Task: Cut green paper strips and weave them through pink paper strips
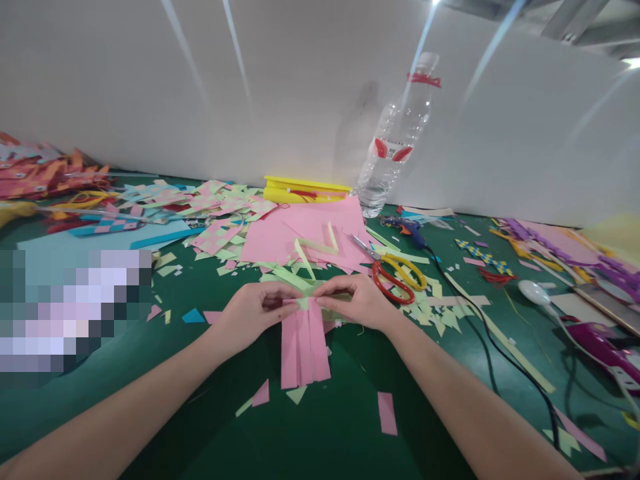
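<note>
Several pink paper strips [305,350] hang side by side toward me, their upper ends pinched between my two hands. My left hand [257,308] closes thumb and fingers on the left upper edge. On the right upper edge my right hand [357,300] does the same, fingertips close to the left ones. Pale green paper strips [287,279] run in at the top of the pink ones and between the fingers; how they cross there is partly hidden. Behind the hands, a folded pale yellow-green strip [317,247] rests on a pink paper sheet [265,230].
Scissors [395,270] with red and yellow handles lie beyond my right hand. A glue gun [413,233] trails a black cord [493,340] along the right. A plastic bottle [397,143] stands by the grey wall. Woven paper pieces [215,200] and scraps cover the back left.
</note>
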The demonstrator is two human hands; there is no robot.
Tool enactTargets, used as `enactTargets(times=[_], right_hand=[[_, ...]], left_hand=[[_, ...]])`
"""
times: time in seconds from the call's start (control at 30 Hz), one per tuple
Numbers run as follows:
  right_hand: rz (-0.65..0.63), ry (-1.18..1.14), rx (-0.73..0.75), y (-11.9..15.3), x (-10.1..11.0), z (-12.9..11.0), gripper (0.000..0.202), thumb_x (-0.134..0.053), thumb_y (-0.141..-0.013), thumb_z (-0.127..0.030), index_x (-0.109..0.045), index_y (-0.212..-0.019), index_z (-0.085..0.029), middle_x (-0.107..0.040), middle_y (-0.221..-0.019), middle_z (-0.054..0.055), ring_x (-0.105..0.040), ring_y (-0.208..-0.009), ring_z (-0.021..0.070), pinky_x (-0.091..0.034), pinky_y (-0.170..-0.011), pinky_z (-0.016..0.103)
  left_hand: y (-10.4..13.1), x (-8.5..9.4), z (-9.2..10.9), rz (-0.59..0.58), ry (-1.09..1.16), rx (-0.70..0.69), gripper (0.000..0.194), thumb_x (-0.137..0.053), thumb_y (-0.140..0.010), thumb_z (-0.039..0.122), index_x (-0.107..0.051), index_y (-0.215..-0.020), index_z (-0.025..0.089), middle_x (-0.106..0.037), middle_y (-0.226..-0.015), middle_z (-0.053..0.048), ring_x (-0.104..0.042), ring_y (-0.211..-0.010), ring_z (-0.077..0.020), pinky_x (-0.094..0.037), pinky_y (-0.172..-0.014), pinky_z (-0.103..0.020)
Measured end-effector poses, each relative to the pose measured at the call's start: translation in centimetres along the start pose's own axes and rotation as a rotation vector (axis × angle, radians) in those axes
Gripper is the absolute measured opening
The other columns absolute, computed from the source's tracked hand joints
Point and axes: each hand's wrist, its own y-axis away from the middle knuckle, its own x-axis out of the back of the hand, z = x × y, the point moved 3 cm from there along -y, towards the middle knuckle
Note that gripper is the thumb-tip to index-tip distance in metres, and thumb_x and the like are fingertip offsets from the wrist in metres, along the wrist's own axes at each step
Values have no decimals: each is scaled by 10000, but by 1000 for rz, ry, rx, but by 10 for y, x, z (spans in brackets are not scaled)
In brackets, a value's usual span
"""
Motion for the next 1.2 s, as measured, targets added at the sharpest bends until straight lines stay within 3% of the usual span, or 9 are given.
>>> enactTargets(times=[0.6, 0.83, 1.2], right_hand=[[7, -1, -39, 0, 1, 3, 172, -670, -735, -352, -718, -833, -220, -721, -817, 16, -660, -723, 128, -531, -677, 240], [32, -10, -47, 0, 3, 2, 180, -679, -726, -344, -716, -835, -206, -723, -825, 25, -665, -740, 131, -537, -692, 241], [46, -8, -49, -1, 4, 4, 194, -670, -732, -354, -711, -838, -196, -718, -824, 29, -665, -740, 136, -545, -713, 268]], left_hand=[[0, 0, 1, 34, -41, -30, 242, -613, -773, 413, -677, -878, 204, -713, -873, -28, -668, -790, -196, -537, -710, -288], [1, 4, 4, 88, -188, -83, 315, -486, -849, 447, -684, -935, 218, -714, -921, -30, -651, -836, -209, -517, -690, -284], [2, 4, 4, 109, -191, -28, 295, -513, -829, 433, -690, -954, 233, -717, -916, -19, -660, -783, -196, -529, -673, -274]])
